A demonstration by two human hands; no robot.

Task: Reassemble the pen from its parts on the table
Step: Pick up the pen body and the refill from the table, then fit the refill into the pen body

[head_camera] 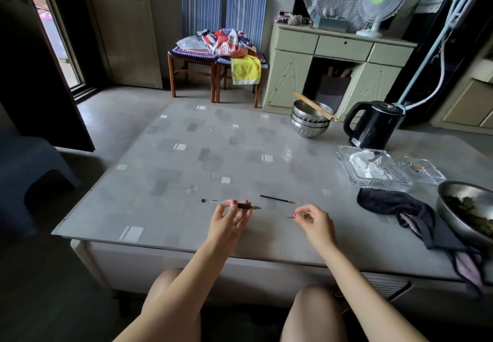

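My left hand (229, 220) pinches a clear pen barrel (213, 202) with a dark grip and a metal tip cone pointing right, held level just above the table (186, 155). A thin black ink refill (277, 199) lies flat on the table beyond and between my hands. My right hand (312, 220) has its fingers closed on a very small dark part, too small to identify, with a thin bit sticking out to the left.
A dark cloth (400, 208) lies right of my right hand, beside a metal bowl of greens (469, 213). Glass dishes (373, 168), a black kettle (373, 125) and stacked steel bowls with chopsticks (310, 120) stand at the back right.
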